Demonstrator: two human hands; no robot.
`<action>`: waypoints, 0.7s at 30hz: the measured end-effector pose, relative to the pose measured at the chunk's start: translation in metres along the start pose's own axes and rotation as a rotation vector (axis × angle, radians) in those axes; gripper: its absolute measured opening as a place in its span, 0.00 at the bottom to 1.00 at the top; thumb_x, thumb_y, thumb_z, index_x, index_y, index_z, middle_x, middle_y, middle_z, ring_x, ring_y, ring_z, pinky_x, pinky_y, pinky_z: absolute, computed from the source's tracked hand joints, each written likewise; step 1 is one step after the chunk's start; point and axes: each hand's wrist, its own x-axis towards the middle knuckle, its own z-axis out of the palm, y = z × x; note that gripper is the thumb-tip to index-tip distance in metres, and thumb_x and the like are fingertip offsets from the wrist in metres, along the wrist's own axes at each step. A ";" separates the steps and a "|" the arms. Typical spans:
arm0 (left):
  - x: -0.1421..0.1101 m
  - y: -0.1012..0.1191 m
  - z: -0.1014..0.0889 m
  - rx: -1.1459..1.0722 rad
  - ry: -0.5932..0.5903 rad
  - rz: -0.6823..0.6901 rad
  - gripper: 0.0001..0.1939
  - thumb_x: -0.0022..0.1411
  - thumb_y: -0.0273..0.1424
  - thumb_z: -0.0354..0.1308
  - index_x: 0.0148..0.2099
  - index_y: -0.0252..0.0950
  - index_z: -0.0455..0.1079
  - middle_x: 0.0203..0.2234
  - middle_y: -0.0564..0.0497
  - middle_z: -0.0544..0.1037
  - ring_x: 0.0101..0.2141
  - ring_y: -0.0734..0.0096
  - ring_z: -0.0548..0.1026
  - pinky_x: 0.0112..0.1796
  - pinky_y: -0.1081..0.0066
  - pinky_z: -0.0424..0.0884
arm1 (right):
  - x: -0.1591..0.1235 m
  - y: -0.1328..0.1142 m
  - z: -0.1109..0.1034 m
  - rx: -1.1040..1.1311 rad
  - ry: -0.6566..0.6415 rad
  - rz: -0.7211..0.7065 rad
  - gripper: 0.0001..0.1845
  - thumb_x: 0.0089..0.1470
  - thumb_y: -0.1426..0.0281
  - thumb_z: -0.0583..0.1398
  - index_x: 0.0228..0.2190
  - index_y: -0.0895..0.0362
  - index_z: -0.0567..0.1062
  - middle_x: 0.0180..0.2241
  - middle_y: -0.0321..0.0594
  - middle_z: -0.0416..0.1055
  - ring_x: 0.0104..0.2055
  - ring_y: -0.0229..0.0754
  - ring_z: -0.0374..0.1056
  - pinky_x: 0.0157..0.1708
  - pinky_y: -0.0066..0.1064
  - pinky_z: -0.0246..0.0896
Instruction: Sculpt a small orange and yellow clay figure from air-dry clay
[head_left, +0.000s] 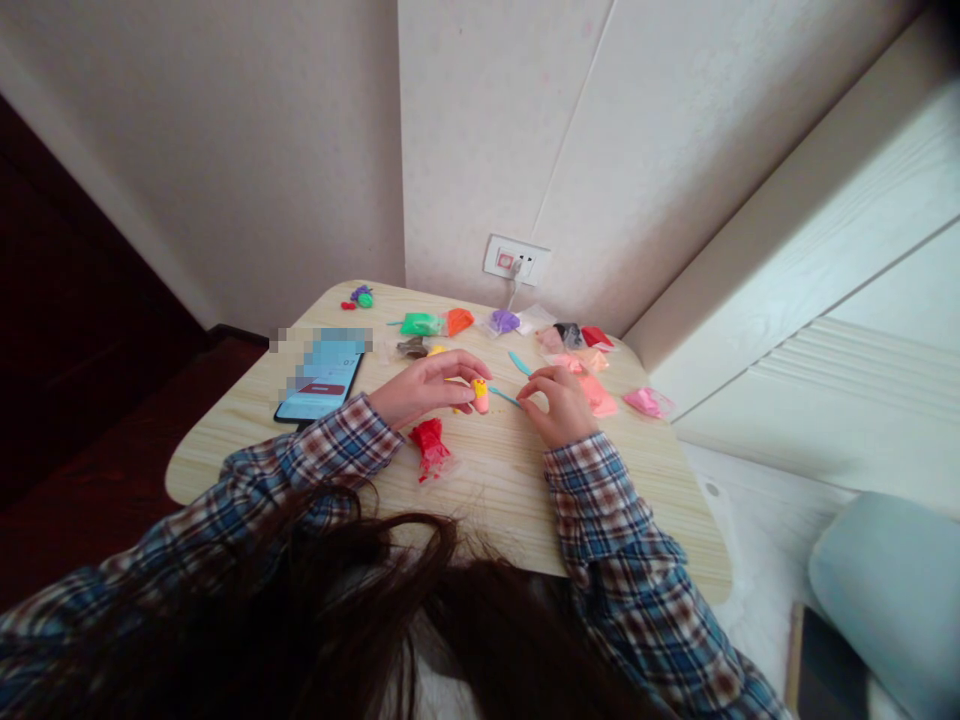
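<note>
Clay figure: small, yellow above and pink below (481, 396); I see it upright in the left hand, over the table (517, 510), nearer the far edge than the near one.
Figure, handling: I judge it very light and soft, tacky rather than slippery; it would dent under a firm squeeze, and the face-like marks on the yellow could smear.
Figure, hold: I would take the pink sides lightly, off the marks.
Left hand (429, 386): pinching the figure between thumb and fingertips; palm turned inward, forearm slanting in across the left edge.
Blue tool (505, 397): thin, probably stiff plastic and light; best held along its shaft, as a pen. Tip points at the figure; I cannot tell if they touch.
Right hand (561, 405): fingers curled, pinching the tool's end; wrist bent inward, forearm rising from the near right corner.
Red clay packet (430, 447): on the table, nearer the near edge than the figure; I expect it soft, its wrapper slippery.
</note>
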 end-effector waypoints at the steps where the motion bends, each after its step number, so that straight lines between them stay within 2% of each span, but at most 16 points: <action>1: 0.000 0.000 0.000 -0.006 0.004 0.004 0.11 0.52 0.27 0.60 0.40 0.32 0.67 0.28 0.52 0.74 0.31 0.73 0.75 0.33 0.73 0.67 | 0.000 -0.004 0.002 -0.018 -0.032 -0.022 0.04 0.46 0.72 0.58 0.25 0.56 0.75 0.37 0.45 0.67 0.42 0.47 0.64 0.45 0.43 0.61; 3: 0.000 0.000 0.000 -0.013 0.014 0.013 0.10 0.53 0.27 0.59 0.39 0.32 0.67 0.27 0.52 0.74 0.31 0.72 0.75 0.33 0.73 0.67 | -0.001 -0.014 0.004 -0.055 -0.080 -0.020 0.04 0.46 0.72 0.59 0.25 0.56 0.74 0.38 0.45 0.68 0.43 0.47 0.64 0.44 0.42 0.61; 8: 0.000 -0.001 0.000 -0.023 0.025 0.026 0.09 0.53 0.26 0.59 0.39 0.32 0.67 0.26 0.52 0.75 0.31 0.73 0.75 0.32 0.74 0.68 | -0.001 -0.033 0.004 -0.128 -0.108 0.039 0.03 0.47 0.73 0.58 0.26 0.56 0.73 0.38 0.44 0.68 0.43 0.46 0.62 0.43 0.41 0.59; 16: -0.001 0.001 0.000 -0.019 0.018 -0.033 0.11 0.53 0.28 0.60 0.40 0.32 0.68 0.27 0.53 0.75 0.28 0.73 0.76 0.31 0.74 0.69 | 0.000 -0.037 0.005 -0.164 -0.149 0.088 0.04 0.49 0.73 0.57 0.27 0.57 0.72 0.40 0.46 0.69 0.44 0.47 0.62 0.44 0.41 0.59; 21: -0.001 0.001 -0.001 -0.011 0.015 -0.034 0.12 0.52 0.28 0.60 0.40 0.32 0.68 0.27 0.52 0.75 0.28 0.74 0.76 0.29 0.75 0.69 | 0.001 -0.032 0.005 -0.107 -0.087 0.083 0.03 0.48 0.74 0.57 0.25 0.57 0.71 0.40 0.47 0.69 0.45 0.48 0.63 0.46 0.43 0.60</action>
